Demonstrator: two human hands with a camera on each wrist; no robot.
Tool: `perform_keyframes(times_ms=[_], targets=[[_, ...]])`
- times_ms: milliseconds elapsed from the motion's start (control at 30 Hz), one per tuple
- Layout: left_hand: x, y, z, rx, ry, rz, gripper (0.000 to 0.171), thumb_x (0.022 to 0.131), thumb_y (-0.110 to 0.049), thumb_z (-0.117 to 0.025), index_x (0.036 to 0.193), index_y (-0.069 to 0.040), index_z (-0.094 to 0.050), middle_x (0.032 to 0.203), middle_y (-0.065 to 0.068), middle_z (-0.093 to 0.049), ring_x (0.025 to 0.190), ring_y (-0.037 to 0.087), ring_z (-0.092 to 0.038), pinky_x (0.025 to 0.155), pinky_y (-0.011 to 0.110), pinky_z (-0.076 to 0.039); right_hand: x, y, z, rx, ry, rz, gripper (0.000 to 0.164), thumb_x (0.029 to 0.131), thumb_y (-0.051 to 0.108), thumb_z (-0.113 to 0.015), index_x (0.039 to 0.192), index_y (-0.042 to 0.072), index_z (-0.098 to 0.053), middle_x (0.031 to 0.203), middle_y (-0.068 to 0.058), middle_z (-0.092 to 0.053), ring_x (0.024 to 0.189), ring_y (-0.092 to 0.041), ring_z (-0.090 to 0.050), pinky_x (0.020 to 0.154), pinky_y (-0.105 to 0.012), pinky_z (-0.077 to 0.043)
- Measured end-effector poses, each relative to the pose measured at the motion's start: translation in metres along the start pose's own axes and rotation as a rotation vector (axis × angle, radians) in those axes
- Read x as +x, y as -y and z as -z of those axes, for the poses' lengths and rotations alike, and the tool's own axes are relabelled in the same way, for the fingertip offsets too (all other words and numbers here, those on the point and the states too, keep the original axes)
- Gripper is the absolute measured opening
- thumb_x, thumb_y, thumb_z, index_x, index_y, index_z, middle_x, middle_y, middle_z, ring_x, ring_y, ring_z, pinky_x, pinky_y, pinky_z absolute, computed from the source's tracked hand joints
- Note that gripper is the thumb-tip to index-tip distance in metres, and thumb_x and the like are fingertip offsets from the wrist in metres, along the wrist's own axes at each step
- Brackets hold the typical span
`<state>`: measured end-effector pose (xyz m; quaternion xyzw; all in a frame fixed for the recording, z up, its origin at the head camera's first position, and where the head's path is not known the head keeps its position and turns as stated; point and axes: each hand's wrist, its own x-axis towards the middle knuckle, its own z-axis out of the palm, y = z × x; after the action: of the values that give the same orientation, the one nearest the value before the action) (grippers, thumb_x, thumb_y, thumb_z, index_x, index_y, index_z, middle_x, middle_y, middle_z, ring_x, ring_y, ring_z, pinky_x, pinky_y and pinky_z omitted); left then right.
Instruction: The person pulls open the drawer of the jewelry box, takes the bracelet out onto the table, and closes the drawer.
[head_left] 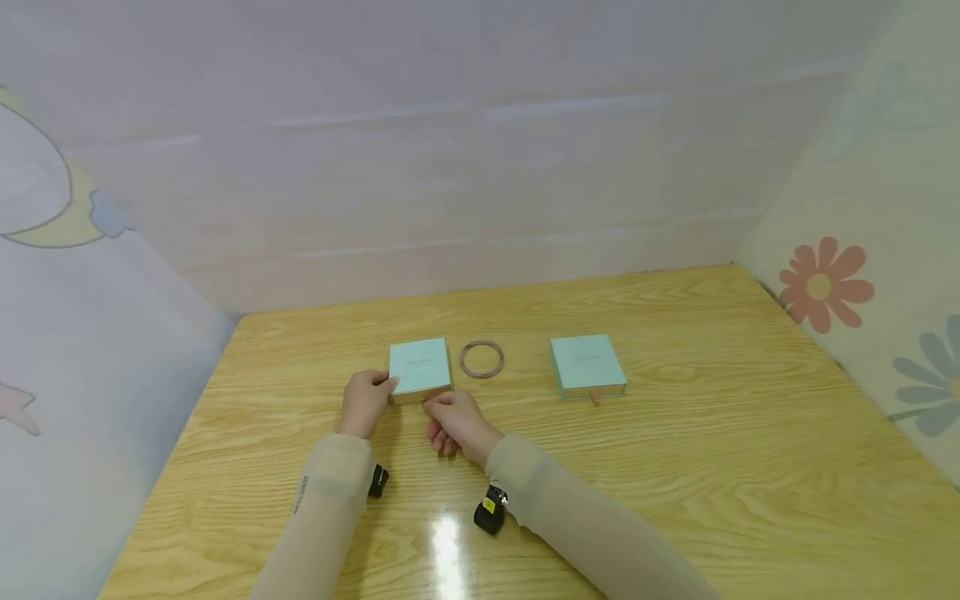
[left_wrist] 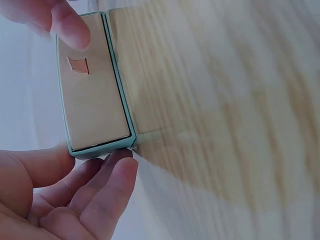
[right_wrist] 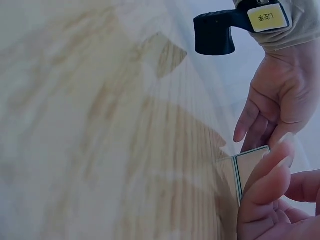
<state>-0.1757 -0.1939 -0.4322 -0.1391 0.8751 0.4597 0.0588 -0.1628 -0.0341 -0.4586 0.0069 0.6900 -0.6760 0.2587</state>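
Square mint box [head_left: 418,363] is resting on the wood-grained table [head_left: 675,467], the left hand [head_left: 365,402] gripping its side, the right hand [head_left: 461,423] bending loosely, empty, by its tab [left_wrist: 79,65].

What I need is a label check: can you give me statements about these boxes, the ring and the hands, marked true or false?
1. The left hand holds the left box. True.
2. The ring lies on a box. False: it lies on the table between the boxes.
3. The right box has a tab at its front. True.
4. The right hand touches the right box. False: it is at the left box's front.
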Motion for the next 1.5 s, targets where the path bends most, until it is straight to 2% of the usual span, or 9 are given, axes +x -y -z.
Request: perform_keyframes(times_ms=[167,367,433,500,567,633,833,1033,1500], targets=[[-0.001,0.002,0.002,-0.031,0.004,0.013,0.036,0.101,-0.013,-0.053,0.128,0.011,-0.056,0.117,0.028,-0.06,0.08,0.026,-0.056,0.071,0.037,-0.047,-0.004,0.0,0.003,-0.003,0.009,0.015,0.027,0.102,0.013,-0.049,0.103,-0.01,-0.064,0.057,-0.003,-0.052,0.04,-0.008,-0.046,0.037,-0.018,-0.037],[-0.002,0.002,0.005,-0.054,0.02,0.023,0.038,0.102,-0.022,-0.053,0.124,0.009,-0.06,0.073,0.012,-0.06,0.053,0.013,-0.043,0.058,0.031,-0.042,-0.01,-0.001,0.007,0.001,0.01,0.013,0.027,0.101,0.014,-0.051,0.103,-0.01,-0.064,0.056,-0.002,-0.052,0.04,-0.008,-0.046,0.037,-0.018,-0.036],[-0.003,0.001,0.006,-0.04,0.018,0.02,0.039,0.103,-0.023,-0.052,0.124,0.009,-0.06,0.079,0.018,-0.063,0.06,0.019,-0.052,0.064,0.035,-0.047,-0.011,-0.003,0.008,0.007,0.014,0.008,0.027,0.101,0.014,-0.051,0.103,-0.01,-0.063,0.056,-0.002,-0.052,0.04,-0.007,-0.046,0.037,-0.018,-0.036],[-0.005,-0.001,0.006,-0.02,0.011,0.017,0.041,0.103,-0.024,-0.05,0.125,0.009,-0.059,0.098,0.023,-0.065,0.08,0.027,-0.06,0.075,0.041,-0.05,-0.012,-0.004,0.01,0.009,0.012,0.004,0.026,0.101,0.014,-0.051,0.106,-0.009,-0.063,0.056,-0.002,-0.053,0.04,-0.007,-0.046,0.037,-0.017,-0.036],[-0.007,-0.002,0.006,0.005,0.0,0.012,0.043,0.104,-0.024,-0.048,0.128,0.011,-0.056,0.122,0.028,-0.059,0.106,0.037,-0.058,0.09,0.048,-0.048,-0.014,-0.004,0.011,0.009,0.009,0.002,0.026,0.101,0.014,-0.052,0.108,-0.009,-0.063,0.057,-0.002,-0.053,0.041,-0.007,-0.046,0.038,-0.017,-0.036],[-0.008,-0.002,0.005,0.016,-0.009,0.004,0.046,0.104,-0.025,-0.048,0.131,0.012,-0.052,0.132,0.029,-0.053,0.122,0.041,-0.049,0.098,0.052,-0.043,-0.017,-0.004,0.013,0.0,0.004,0.011,0.027,0.101,0.014,-0.052,0.112,-0.008,-0.063,0.057,-0.002,-0.054,0.041,-0.007,-0.047,0.038,-0.017,-0.037],[-0.016,-0.006,0.0,0.042,-0.033,-0.048,0.05,0.104,-0.024,-0.048,0.137,0.013,-0.044,0.137,0.03,-0.047,0.128,0.044,-0.043,0.103,0.053,-0.039,-0.025,0.0,0.024,-0.059,0.004,0.056,0.029,0.101,0.015,-0.053,0.119,-0.006,-0.063,0.06,-0.002,-0.056,0.043,-0.008,-0.049,0.04,-0.02,-0.039],[-0.025,-0.009,-0.004,0.025,-0.014,-0.123,0.055,0.103,-0.021,-0.05,0.146,0.008,-0.032,0.149,0.027,-0.033,0.139,0.043,-0.026,0.111,0.055,-0.025,-0.031,0.002,0.039,-0.126,-0.023,0.091,0.029,0.101,0.013,-0.052,0.119,-0.007,-0.062,0.066,-0.004,-0.059,0.049,-0.01,-0.051,0.045,-0.022,-0.041],[-0.033,-0.017,-0.018,-0.015,-0.002,-0.196,0.057,0.101,-0.019,-0.055,0.147,0.006,-0.032,0.148,0.026,-0.035,0.139,0.041,-0.027,0.112,0.055,-0.024,-0.04,0.006,0.063,-0.217,-0.096,0.099,0.028,0.101,0.014,-0.053,0.119,-0.005,-0.063,0.083,-0.012,-0.064,0.063,-0.016,-0.054,0.049,-0.024,-0.04]])
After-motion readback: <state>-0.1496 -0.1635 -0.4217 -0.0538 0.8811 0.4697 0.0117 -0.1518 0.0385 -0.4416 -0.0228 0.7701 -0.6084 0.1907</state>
